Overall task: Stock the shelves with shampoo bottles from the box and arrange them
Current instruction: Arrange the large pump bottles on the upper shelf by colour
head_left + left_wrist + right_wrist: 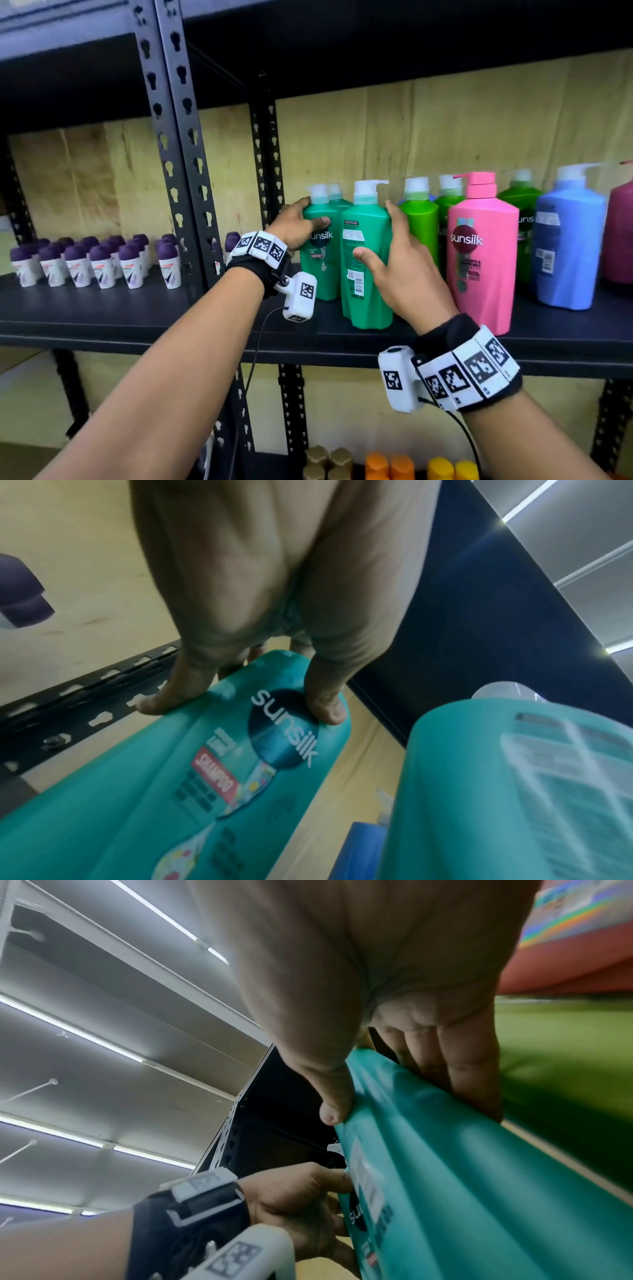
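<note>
Gripping one teal shampoo bottle (317, 246) at mid-frame with the left hand (301, 222), thumb across its front label, fingers curled round its far side. Clasping the neighbouring teal bottle (366, 260) with the right hand (404, 270), thumb on its back label, fingers wrapped round its right side. Both upright on the dark shelf (137, 315), just left of green bottles (419, 226) and a pink bottle (483, 253).

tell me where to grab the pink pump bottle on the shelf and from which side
Grip the tall pink plastic pump bottle around its narrow sides at mid-body, coming from the front. It stands upright at the shelf's front edge, its label facing out, green plastic bottles close behind; the pump neck looks too slim for a steady hold.
</note>
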